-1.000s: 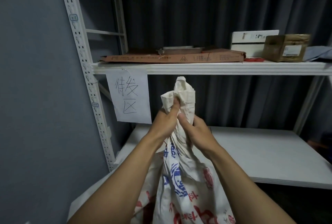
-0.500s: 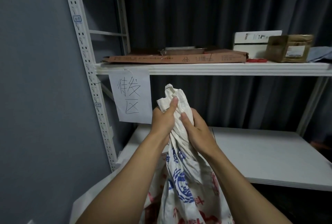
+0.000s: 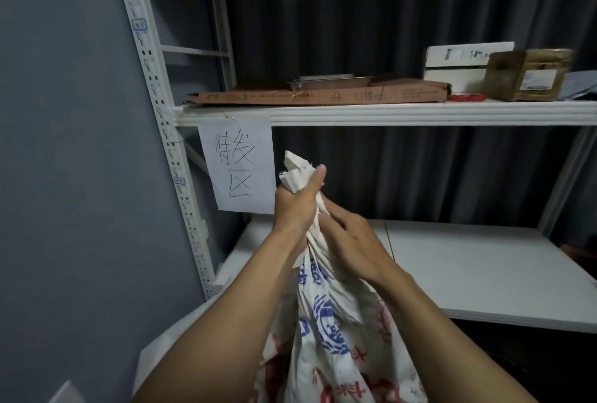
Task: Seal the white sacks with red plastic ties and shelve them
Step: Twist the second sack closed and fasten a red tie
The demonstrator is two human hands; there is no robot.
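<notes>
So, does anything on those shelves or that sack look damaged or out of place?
Nothing serious. The flat cardboard on the upper shelf has a bent, ragged right corner. The sack looks whole, with no spill showing.

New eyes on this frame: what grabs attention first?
The white sack with blue and red print fills the centre foreground, its bunched neck gripped by the left hand, with the right hand holding just below. Behind it at left, a handwritten paper sign hangs from the upper shelf edge. That shelf carries a flat cardboard box and, at far right, a brown box.
</notes>
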